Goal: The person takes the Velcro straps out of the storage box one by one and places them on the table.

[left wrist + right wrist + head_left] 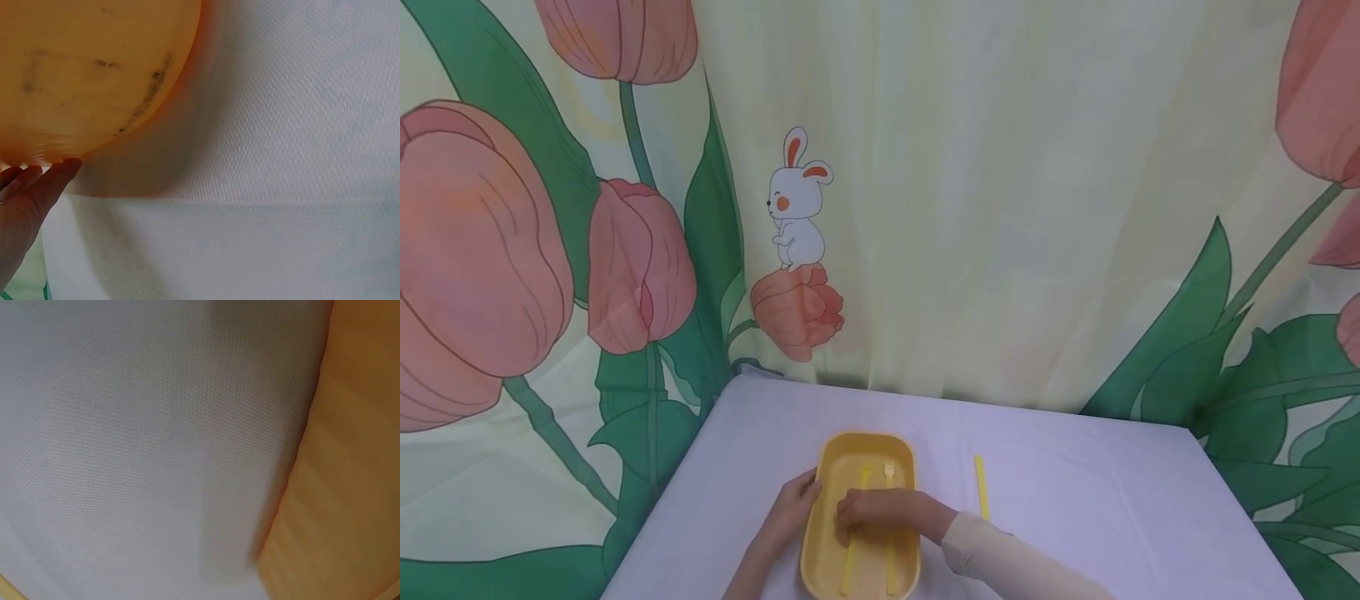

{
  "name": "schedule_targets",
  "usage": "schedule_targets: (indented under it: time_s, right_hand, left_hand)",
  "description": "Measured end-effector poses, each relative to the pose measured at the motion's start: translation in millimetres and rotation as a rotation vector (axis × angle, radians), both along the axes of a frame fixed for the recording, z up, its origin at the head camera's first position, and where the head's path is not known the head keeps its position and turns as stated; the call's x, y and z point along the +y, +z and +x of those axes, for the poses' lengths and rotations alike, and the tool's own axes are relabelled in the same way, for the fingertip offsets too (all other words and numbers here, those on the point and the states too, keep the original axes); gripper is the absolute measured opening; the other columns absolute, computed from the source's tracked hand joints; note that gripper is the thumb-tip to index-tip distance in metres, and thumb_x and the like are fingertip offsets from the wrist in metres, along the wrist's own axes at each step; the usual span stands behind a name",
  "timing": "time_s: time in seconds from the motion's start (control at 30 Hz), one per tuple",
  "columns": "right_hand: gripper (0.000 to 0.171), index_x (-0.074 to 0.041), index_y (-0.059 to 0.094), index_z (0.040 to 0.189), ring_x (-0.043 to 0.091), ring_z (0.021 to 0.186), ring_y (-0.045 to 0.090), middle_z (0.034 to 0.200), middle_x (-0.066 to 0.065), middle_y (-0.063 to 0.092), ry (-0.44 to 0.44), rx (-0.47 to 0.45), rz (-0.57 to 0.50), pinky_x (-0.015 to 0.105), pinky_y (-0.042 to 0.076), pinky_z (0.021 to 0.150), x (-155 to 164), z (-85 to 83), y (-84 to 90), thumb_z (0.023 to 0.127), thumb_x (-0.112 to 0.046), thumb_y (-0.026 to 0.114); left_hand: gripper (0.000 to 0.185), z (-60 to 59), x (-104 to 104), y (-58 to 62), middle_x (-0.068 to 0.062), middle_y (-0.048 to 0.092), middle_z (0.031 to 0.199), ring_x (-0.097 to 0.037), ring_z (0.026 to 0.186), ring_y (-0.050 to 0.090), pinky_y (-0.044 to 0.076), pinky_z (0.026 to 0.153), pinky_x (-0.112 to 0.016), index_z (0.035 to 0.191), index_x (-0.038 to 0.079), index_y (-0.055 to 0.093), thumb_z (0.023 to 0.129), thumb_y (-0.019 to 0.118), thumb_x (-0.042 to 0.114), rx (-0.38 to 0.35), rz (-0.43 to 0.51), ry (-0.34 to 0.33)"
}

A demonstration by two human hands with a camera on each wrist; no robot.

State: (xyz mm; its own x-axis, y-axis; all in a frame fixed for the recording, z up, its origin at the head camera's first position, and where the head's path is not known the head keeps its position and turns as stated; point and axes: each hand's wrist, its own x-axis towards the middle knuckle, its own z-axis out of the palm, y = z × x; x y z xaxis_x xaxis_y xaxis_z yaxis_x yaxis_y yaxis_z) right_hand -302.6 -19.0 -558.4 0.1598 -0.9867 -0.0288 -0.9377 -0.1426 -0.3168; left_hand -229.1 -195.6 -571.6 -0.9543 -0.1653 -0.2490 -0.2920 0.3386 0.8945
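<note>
Reaching into a yellow tray [831,467] on the white-covered table [1075,500], a person's right hand [880,508] lay across two yellow utensils, a spoon [857,521] and a fork [889,475], its fingers curled down over the spoon's handle, though whether they actually pinched it could not be told from the head view. The left hand [790,510] rested against the tray's left rim, fingers fairly straight, steadying it. A third yellow piece, a straight stick [981,487], lay on the table well to the right of the tray. Tray, spoon, fork and stick all ran lengthwise away from the person, the fork's tines pointing toward the tulip-print curtain [1000,208]. The work appeared to be the handling of cutlery in the tray; the next move would call for a firm pinch on one thin handle. From the left wrist, fingertips [59,170] touched the tray's underside edge [94,75]. From the right wrist, only tablecloth and tray wall [350,487] showed.
</note>
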Motion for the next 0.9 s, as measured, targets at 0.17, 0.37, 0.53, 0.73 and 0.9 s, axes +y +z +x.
schedule_targets:
  time_s: [0.17, 0.37, 0.53, 0.73, 0.9]
  right_hand:
    - [0.018, -0.009, 0.064, 0.099, 0.003, 0.092, 0.05, 0.098, -0.004, 0.061, 0.004, 0.031, 0.016, 0.004, 0.027, 0.093, -1.6, 1.5, -2.2, 0.093, 0.0, 0.05]
    - [0.017, -0.011, 0.065, 0.095, 0.003, 0.088, 0.05, 0.092, -0.006, 0.059, 0.005, 0.044, 0.042, 0.002, 0.028, 0.088, -3.6, 4.1, 0.2, 0.091, 0.0, 0.052]
    - [0.016, -0.013, 0.065, 0.092, 0.0, 0.084, 0.045, 0.088, -0.009, 0.056, 0.001, 0.07, 0.039, 0.003, 0.029, 0.084, -4.1, 3.5, -0.8, 0.091, -0.002, 0.054]
    - [0.015, -0.012, 0.064, 0.093, 0.002, 0.085, 0.047, 0.087, -0.007, 0.058, 0.024, 0.073, 0.012, 0.003, 0.029, 0.086, -3.6, 2.7, -2.0, 0.091, -0.001, 0.054]
    - [0.016, -0.009, 0.064, 0.096, 0.004, 0.088, 0.048, 0.091, -0.005, 0.059, 0.01, 0.055, -0.025, 0.004, 0.028, 0.089, 0.6, 3.1, -0.4, 0.092, -0.001, 0.051]
  left_hand:
    - [0.045, 1.6, -0.7, -1.3, -0.023, 0.043, 0.139, -0.041, 0.128, 0.036, 0.034, 0.103, -0.056, 0.137, -0.006, 0.042, 0.1, 0.046, 0.021, 0.019, 0.0, -0.015]
    - [0.045, 3.2, -0.7, -1.3, -0.023, 0.043, 0.139, -0.041, 0.129, 0.035, 0.033, 0.103, -0.056, 0.137, -0.005, 0.042, 0.1, 0.046, 0.021, 0.022, 0.01, -0.025]
    - [0.045, 3.4, -1.4, 0.2, -0.024, 0.043, 0.138, -0.041, 0.128, 0.036, 0.034, 0.103, -0.056, 0.136, -0.006, 0.042, 0.1, 0.046, 0.021, 0.038, 0.006, -0.032]
    - [0.046, 1.3, -1.7, -1.2, -0.025, 0.043, 0.138, -0.042, 0.129, 0.035, 0.033, 0.103, -0.056, 0.136, -0.008, 0.041, 0.1, 0.046, 0.021, 0.046, -0.003, -0.031]
    - [0.046, -0.6, -2.0, -1.2, -0.024, 0.043, 0.138, -0.041, 0.128, 0.036, 0.033, 0.103, -0.056, 0.136, -0.007, 0.042, 0.1, 0.047, 0.021, 0.018, -0.016, -0.018]
